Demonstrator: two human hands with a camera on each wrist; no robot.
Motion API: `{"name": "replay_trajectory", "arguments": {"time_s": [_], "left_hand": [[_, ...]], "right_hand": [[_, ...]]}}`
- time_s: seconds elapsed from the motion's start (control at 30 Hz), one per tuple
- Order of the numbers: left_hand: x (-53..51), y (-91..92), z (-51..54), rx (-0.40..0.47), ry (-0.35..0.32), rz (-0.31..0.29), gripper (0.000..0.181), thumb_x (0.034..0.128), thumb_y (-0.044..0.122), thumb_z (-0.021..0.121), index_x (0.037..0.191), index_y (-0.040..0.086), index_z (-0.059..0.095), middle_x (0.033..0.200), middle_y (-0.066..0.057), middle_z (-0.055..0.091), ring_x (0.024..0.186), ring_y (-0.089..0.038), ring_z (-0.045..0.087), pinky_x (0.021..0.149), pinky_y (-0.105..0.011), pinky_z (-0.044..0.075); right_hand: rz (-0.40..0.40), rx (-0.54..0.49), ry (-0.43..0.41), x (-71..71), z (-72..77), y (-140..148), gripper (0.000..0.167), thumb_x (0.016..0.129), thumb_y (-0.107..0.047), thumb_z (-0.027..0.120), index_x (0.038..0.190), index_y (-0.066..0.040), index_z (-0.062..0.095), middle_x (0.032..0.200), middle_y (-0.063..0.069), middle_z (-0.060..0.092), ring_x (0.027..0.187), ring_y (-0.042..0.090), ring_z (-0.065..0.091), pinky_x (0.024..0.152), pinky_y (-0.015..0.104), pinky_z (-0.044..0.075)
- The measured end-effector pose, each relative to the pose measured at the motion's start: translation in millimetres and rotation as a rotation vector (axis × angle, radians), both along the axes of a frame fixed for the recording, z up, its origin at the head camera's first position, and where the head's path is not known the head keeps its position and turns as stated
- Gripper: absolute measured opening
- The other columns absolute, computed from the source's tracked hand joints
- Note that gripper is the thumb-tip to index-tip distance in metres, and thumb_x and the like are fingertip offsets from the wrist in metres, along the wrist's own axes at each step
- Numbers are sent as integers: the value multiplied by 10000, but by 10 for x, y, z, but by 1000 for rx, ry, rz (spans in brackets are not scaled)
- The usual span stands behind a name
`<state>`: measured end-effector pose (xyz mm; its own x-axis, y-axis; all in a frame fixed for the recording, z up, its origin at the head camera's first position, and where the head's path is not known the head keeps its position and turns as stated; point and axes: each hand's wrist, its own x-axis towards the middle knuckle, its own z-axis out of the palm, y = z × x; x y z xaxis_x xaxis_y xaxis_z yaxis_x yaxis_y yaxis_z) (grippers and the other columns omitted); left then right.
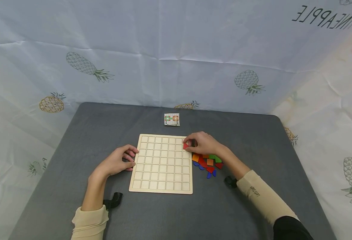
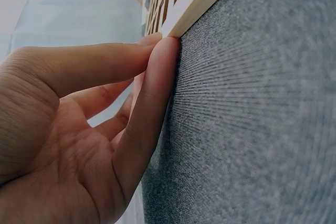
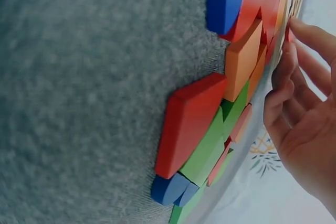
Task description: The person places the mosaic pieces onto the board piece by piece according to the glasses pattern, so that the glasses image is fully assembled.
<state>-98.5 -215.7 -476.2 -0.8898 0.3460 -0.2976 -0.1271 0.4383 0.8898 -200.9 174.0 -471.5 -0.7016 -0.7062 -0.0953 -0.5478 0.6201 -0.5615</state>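
A square wooden grid board lies flat on the table. My left hand is at its left side, with the thumb and index finger touching the edge a little apart. Close up in the left wrist view, the left hand meets the board's pale edge with its fingertips. At the board's upper right corner, my right hand pinches a small red block over the last grid column. Mostly hidden by the fingers in the right wrist view, that block shows only a sliver beside the right hand.
Flat coloured blocks in red, orange, green and blue lie in a loose pile right of the board. A small pattern card lies beyond the board. A patterned cloth hangs behind the grey table.
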Motion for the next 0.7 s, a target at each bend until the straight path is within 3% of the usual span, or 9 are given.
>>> {"name": "replay_trajectory", "arguments": {"time_s": [0.5,0.7], "left_hand": [[1,-5,-17,6,0,10,407,975,-70,719,1358,-60,580,1158,-201,534,983,-261,565,744,-340,674],[-1,-4,-12,5,-3,7,404,981,-69,713,1361,-60,579,1153,-199,533,983,-259,564,748,-342,672]], "right_hand": [[67,-78,-92,119,90,156,218,957,-159,832,1156,-78,795,991,23,760,687,29,571,666,222,527],[83,-47,-156,167,53,330,234,919,-180,880,1129,-116,798,1001,24,736,644,1,543,643,216,524]]}}
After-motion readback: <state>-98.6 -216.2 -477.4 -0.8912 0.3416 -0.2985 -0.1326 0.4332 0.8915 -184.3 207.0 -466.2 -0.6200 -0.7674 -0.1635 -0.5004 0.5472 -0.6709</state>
